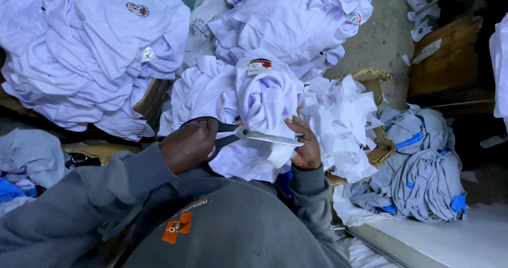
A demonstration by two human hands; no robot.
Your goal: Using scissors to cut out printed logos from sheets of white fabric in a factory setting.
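Observation:
My left hand (188, 143) grips the black handles of a pair of scissors (259, 136). The silver blades point right and lie across a bunched white garment (259, 96) with a small label near its top. My right hand (306, 147) pinches the right edge of that garment, next to the blade tips. Both hands sit just above my grey sweater (222, 225), which bears an orange patch.
Heaps of white shirts (90, 51) with round badges lie at the back left and back middle (296, 19). A cardboard box (377, 80) of white fabric scraps (344, 122) stands to the right. Grey and blue garments (423, 167) lie beyond, a white ledge (455, 241) at lower right.

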